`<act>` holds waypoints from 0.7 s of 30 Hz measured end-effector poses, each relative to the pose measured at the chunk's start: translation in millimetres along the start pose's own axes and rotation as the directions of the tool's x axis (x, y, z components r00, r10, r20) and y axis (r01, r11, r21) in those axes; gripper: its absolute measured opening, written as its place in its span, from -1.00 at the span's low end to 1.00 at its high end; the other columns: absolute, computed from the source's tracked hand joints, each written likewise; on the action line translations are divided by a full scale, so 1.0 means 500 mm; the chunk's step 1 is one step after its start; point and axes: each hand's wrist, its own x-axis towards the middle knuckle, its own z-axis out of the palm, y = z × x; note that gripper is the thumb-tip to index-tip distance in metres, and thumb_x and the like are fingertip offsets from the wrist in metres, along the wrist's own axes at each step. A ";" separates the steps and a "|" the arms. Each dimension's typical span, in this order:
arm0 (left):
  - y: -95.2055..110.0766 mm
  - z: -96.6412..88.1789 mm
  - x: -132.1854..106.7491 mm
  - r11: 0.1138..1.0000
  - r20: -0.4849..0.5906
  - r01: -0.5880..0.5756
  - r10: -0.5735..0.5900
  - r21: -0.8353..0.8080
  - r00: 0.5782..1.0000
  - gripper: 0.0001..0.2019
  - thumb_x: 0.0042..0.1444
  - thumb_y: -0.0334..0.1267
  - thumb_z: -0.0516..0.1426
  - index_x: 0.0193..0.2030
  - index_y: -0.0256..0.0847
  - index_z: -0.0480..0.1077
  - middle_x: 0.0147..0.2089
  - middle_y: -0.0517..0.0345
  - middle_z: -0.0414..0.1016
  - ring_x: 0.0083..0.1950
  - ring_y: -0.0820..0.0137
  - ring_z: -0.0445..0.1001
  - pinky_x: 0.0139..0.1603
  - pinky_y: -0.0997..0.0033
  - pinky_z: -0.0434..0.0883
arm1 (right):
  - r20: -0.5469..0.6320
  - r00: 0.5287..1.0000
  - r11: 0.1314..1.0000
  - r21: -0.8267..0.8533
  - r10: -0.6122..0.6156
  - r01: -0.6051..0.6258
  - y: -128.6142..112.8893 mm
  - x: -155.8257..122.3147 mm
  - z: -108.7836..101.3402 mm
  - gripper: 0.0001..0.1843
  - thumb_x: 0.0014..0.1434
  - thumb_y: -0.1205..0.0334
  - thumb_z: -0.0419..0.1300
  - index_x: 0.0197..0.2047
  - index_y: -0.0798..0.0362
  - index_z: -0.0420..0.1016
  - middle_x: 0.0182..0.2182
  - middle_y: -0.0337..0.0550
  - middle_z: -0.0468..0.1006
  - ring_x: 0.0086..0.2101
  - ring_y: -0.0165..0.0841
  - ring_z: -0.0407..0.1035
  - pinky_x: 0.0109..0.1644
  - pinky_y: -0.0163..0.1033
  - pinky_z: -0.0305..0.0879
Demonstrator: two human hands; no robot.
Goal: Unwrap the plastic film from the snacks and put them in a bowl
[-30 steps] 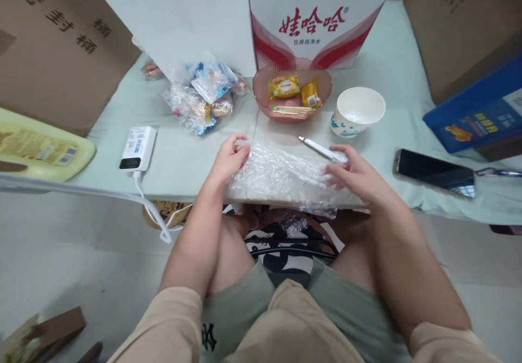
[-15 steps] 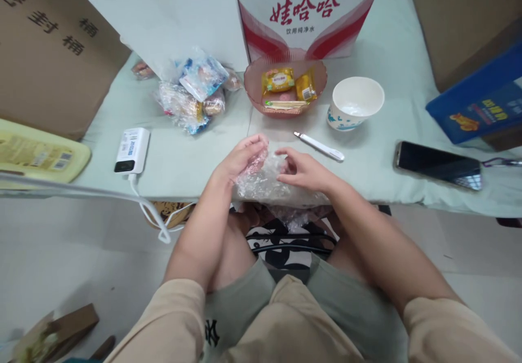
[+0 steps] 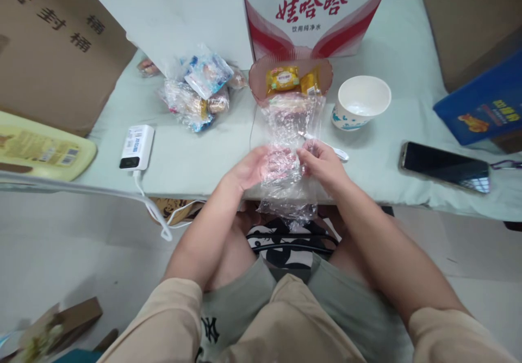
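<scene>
A clear, crinkled plastic bag (image 3: 287,189) hangs between my two hands, its upper part spread in front of the pink glass bowl (image 3: 258,88) and its lower end over the table's front edge. My left hand (image 3: 252,168) is closed on the bag's left side, fingers partly covered by the film. On the other side, my right hand (image 3: 323,163) pinches it between thumb and fingers. Beneath the bag and right hand lies a white utility knife (image 3: 341,154), partly covered. The bowl holds yellow-wrapped snacks (image 3: 283,79); its front is seen through the film.
Bagged snacks (image 3: 196,94) are piled left of the bowl, and a paper cup (image 3: 361,102) stands on its right. A phone (image 3: 444,166) lies far right. Near the left edge sits a white power bank (image 3: 137,146) with a cable. Cartons (image 3: 305,10) line the back.
The bag was bunched low between my hands and is now spread upward to the bowl. My right hand has closed on its edge. The view has shifted slightly.
</scene>
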 end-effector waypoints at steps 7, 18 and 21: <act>-0.009 0.013 0.015 0.942 -0.108 0.001 0.037 0.335 0.993 -0.81 0.19 -0.31 0.13 -0.05 -0.19 0.42 -0.55 0.25 0.51 -0.56 0.43 0.50 -0.53 0.53 0.34 | 0.053 0.981 0.982 -0.005 0.187 -0.187 0.003 -0.002 -0.015 -0.68 0.09 0.12 0.39 -0.09 -0.01 0.50 -0.45 -0.23 0.60 -0.55 -0.40 0.46 -0.50 -0.30 0.39; 0.002 -0.032 -0.005 0.961 -0.108 -0.228 0.246 0.156 0.963 -0.76 -0.05 -0.20 0.32 -0.24 -0.18 0.46 -0.57 0.33 0.45 -0.60 0.51 0.43 -0.58 0.56 0.35 | -0.009 0.985 0.984 -0.064 -0.170 0.169 0.039 0.010 -0.036 -0.69 0.14 -0.04 0.31 -0.14 -0.04 0.62 -0.01 -0.04 0.63 -0.31 -0.29 0.57 -0.31 -0.16 0.51; 0.004 -0.042 0.020 0.968 -0.105 -0.182 0.201 0.173 0.974 -0.91 -0.08 -0.34 0.25 -0.37 -0.24 0.47 -0.46 0.24 0.51 -0.45 0.49 0.51 -0.42 0.51 0.48 | 0.013 0.959 0.947 -0.153 -0.284 0.282 0.050 0.023 -0.052 -0.54 0.09 0.11 0.30 0.09 -0.12 0.52 0.15 -0.09 0.54 0.10 -0.13 0.48 0.10 0.03 0.49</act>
